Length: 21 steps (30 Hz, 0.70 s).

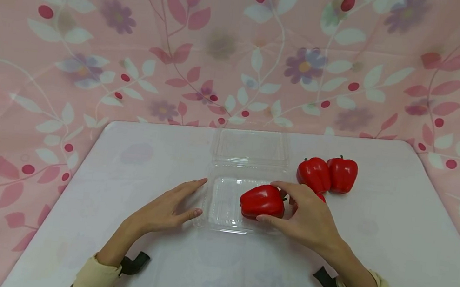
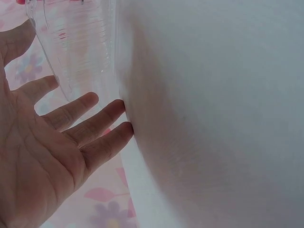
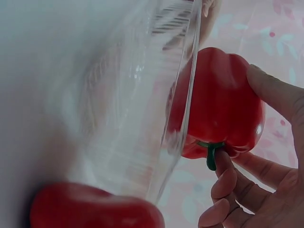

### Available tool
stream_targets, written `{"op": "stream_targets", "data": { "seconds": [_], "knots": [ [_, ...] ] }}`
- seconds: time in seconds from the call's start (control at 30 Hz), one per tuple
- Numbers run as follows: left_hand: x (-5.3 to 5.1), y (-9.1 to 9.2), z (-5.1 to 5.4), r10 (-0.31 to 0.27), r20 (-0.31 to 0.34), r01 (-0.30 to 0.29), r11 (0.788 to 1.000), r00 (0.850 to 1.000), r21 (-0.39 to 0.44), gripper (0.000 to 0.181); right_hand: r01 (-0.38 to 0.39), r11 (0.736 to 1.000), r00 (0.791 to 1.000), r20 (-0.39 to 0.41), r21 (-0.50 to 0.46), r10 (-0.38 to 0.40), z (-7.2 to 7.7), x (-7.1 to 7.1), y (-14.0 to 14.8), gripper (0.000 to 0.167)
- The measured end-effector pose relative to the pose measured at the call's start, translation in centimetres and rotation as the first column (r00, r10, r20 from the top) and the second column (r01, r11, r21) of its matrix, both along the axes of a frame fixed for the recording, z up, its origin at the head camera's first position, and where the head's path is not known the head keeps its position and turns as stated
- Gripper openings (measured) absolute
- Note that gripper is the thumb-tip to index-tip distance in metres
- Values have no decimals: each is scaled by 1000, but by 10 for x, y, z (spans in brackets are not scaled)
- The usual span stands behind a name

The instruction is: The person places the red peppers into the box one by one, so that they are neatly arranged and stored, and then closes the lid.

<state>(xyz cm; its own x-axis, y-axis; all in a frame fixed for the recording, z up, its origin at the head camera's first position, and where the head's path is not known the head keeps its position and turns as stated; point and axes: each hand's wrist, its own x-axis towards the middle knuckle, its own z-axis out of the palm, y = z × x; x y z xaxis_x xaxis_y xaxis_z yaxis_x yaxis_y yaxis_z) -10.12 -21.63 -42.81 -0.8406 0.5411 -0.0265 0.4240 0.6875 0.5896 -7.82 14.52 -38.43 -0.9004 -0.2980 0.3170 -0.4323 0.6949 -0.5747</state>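
Observation:
In the head view, my right hand (image 1: 310,220) pinches a red bell pepper (image 1: 262,202) at its stem end, over the right half of a clear plastic container (image 1: 223,203). The right wrist view shows the thumb on one side of the pepper (image 3: 223,99) and fingers by its green stem. The container's hinged lid (image 1: 250,146) lies open behind it. At the container's left wall, my left hand (image 1: 164,209) has its fingers spread and holds nothing; in the left wrist view its fingertips are beside the clear wall.
Two red peppers (image 1: 314,173) (image 1: 341,175) sit together right of the container, with part of another (image 1: 322,197) visible behind my right hand. A white cloth covers the table (image 1: 216,273). Pink floral fabric (image 1: 240,46) hangs behind.

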Motion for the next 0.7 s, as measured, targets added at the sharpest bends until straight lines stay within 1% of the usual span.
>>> {"op": "stream_targets", "data": {
  "seconds": [0.27,0.43,0.7],
  "knots": [
    [0,1,1,-9,-4,9,1000,1000,-4,78,-2,1000,1000,0,6,2,0,-5,-12,75],
    [0,2,2,-8,-4,8,1000,1000,-5,77,-3,1000,1000,31,0,3,-2,-6,-21,75],
    [1,2,2,8,10,-8,1000,1000,-13,77,8,1000,996,89,-2,-8,-7,-3,-35,76]
  ]
}}
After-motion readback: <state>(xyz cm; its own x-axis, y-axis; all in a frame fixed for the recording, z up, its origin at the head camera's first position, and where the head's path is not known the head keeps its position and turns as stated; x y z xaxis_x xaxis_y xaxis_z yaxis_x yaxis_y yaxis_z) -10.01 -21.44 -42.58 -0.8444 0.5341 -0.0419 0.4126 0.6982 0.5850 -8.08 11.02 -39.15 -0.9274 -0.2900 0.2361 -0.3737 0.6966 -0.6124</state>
